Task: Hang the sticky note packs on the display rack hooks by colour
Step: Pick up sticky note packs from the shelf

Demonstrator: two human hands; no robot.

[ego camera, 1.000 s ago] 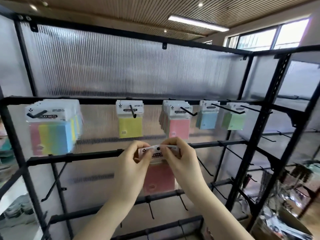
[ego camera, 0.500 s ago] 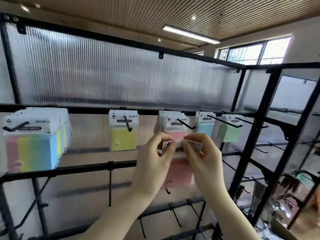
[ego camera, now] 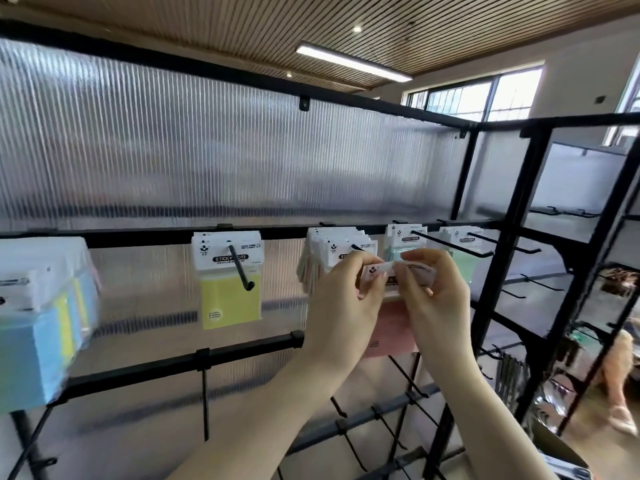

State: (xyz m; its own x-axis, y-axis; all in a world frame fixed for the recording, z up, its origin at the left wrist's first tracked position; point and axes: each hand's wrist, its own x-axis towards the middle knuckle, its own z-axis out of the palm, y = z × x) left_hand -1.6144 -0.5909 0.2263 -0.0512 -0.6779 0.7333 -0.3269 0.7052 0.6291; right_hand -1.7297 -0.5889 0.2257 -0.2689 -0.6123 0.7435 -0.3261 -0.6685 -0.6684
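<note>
Both hands hold one pink sticky note pack [ego camera: 393, 329] by its white header card. My left hand [ego camera: 341, 306] pinches the header's left end, my right hand [ego camera: 431, 299] its right end. The header sits just in front of the hook tip carrying several pink packs [ego camera: 323, 252]. A yellow pack [ego camera: 227, 289] hangs on the hook to the left. A blue pack [ego camera: 403, 239] and a green pack [ego camera: 460, 239] hang to the right, partly hidden by my fingers. Multicolour packs [ego camera: 38, 323] hang at the far left.
The black display rack [ego camera: 145, 233] has a ribbed translucent back panel. Bare hooks [ego camera: 206, 400] stick out from the lower bars. A second black rack [ego camera: 533, 271] stands at right angles on the right, with bagged goods low down.
Both hands have lifted the pink pack up and to the right, from below the row of hung packs to the hook with the pink packs. The view has shifted right with them.
</note>
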